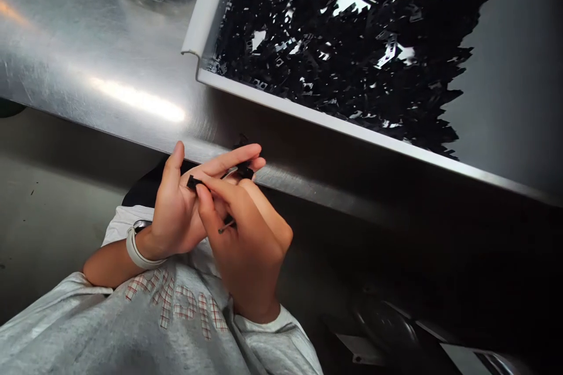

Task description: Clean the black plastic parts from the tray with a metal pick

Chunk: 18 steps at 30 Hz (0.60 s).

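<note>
Over the left hand (176,214), thumb and fingers apart, I see the right hand (253,234) pinching a small, black, square-edged piece (192,182).

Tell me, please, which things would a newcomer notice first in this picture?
The heap of small black pieces strikes first, spread in the white tray at upper right. Below and left of it, the right hand pinches a black piece over the upturned left hand.
</note>
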Each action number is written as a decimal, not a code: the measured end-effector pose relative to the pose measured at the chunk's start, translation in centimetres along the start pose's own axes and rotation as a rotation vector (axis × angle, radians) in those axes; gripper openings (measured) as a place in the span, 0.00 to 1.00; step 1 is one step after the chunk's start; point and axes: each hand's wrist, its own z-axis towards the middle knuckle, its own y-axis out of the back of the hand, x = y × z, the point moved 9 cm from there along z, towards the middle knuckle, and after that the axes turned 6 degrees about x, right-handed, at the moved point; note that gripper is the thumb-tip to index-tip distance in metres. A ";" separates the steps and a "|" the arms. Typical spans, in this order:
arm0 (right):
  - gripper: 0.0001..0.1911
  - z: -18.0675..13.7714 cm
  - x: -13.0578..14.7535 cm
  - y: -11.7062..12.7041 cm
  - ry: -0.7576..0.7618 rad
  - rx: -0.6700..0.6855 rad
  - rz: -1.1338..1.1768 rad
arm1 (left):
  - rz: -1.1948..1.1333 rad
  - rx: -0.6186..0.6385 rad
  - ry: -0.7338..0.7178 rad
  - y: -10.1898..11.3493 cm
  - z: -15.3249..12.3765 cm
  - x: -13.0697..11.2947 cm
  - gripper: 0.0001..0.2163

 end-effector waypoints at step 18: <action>0.10 0.1 -2.2 3.3 -0.066 -0.173 -0.029 | 0.058 -0.018 -0.016 -0.2 0.1 -0.7 0.19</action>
